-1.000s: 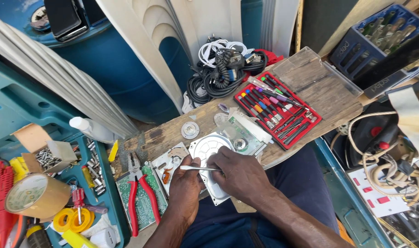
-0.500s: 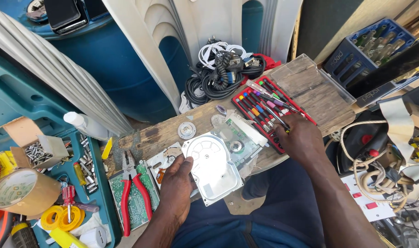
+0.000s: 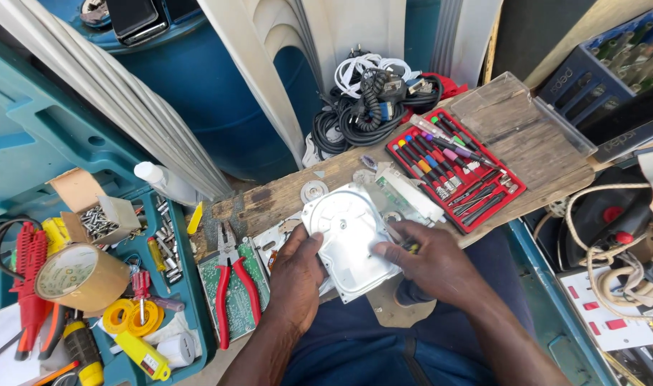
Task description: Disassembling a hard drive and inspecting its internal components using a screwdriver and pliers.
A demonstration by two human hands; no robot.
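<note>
On the wooden plank (image 3: 283, 200), both hands' fingers (image 3: 308, 246) clasp the silver hard drive casing (image 3: 344, 236) at its edges.

- We see the left hand (image 3: 296, 275) gripping the left edge of a silver hard-drive casing (image 3: 346, 236) on a wooden plank (image 3: 512, 132).
- The right hand (image 3: 430, 261) touches its right edge, fingers curled on a small tool.
- A red screwdriver set (image 3: 452, 168) lies just beyond.
- Red-handled pliers (image 3: 233, 286) rest on a green circuit board (image 3: 235, 304) to the left.
</note>
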